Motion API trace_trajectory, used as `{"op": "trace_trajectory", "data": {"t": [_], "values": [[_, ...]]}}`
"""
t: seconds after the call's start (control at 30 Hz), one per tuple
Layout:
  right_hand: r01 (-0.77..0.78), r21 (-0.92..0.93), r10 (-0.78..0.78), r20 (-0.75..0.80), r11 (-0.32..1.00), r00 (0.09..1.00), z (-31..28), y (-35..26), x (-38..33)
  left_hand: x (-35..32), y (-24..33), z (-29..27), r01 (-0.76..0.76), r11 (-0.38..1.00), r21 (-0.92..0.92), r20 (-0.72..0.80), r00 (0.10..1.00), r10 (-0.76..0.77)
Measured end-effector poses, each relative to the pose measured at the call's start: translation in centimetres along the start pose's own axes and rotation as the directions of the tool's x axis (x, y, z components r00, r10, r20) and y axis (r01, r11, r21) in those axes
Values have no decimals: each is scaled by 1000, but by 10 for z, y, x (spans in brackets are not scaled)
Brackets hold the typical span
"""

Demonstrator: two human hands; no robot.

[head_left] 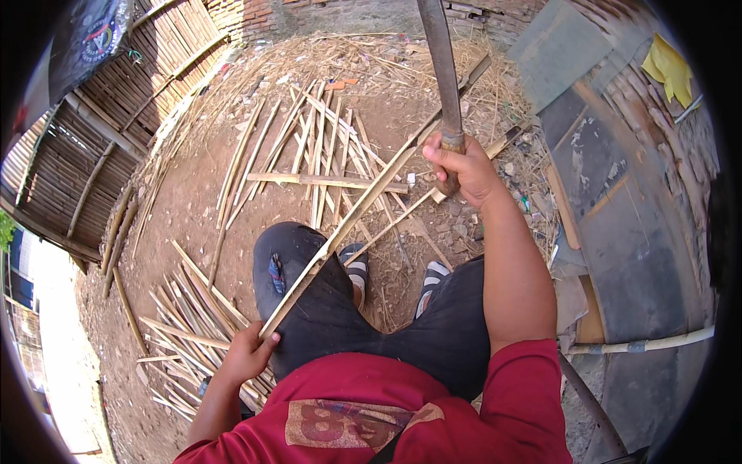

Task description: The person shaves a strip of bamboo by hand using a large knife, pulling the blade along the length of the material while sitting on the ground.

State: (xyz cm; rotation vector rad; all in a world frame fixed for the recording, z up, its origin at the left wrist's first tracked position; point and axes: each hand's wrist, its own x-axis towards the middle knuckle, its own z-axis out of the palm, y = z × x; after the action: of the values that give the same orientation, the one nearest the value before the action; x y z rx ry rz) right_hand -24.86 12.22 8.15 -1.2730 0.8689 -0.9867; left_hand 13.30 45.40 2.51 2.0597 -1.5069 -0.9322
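Observation:
My left hand point(247, 353) grips the near end of a long split bamboo strip point(345, 226). The strip slants across my left thigh and runs away up to the right, its hollow side showing. In my right hand point(466, 172) is a machete point(442, 66), held by its wooden handle with the long dark blade pointing away from me. The blade crosses in front of the strip's far part; whether they touch I cannot tell. A second split bamboo piece point(398, 222) lies lower, passing behind my right hand.
Thin bamboo strips point(321, 147) lie scattered on the dirt ahead, with a thicker piece point(309, 180) across them. Another pile of strips point(185, 329) is by my left side. Dark boards point(641, 255) line the right; a bamboo wall point(116, 108) stands at left.

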Motion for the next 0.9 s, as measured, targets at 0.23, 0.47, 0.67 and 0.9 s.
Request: {"op": "trace_trajectory", "data": {"t": [0.23, 0.47, 0.67, 0.9], "values": [[152, -895, -241, 52, 419, 969, -24, 4, -7, -2, -14, 19, 3, 998, -58, -76, 997, -8], [385, -859, 121, 445, 338, 887, 26, 17, -2, 12, -17, 32, -7, 991, 131, -157, 987, 28], [1, -868, 76, 45, 496, 996, -18, 39, 33, 20, -4, 28, 40, 985, 167, -145, 989, -16], [299, -874, 333, 432, 383, 838, 46, 18, 25, 18, -19, 35, 6, 960, 279, -231, 971, 61]]}}
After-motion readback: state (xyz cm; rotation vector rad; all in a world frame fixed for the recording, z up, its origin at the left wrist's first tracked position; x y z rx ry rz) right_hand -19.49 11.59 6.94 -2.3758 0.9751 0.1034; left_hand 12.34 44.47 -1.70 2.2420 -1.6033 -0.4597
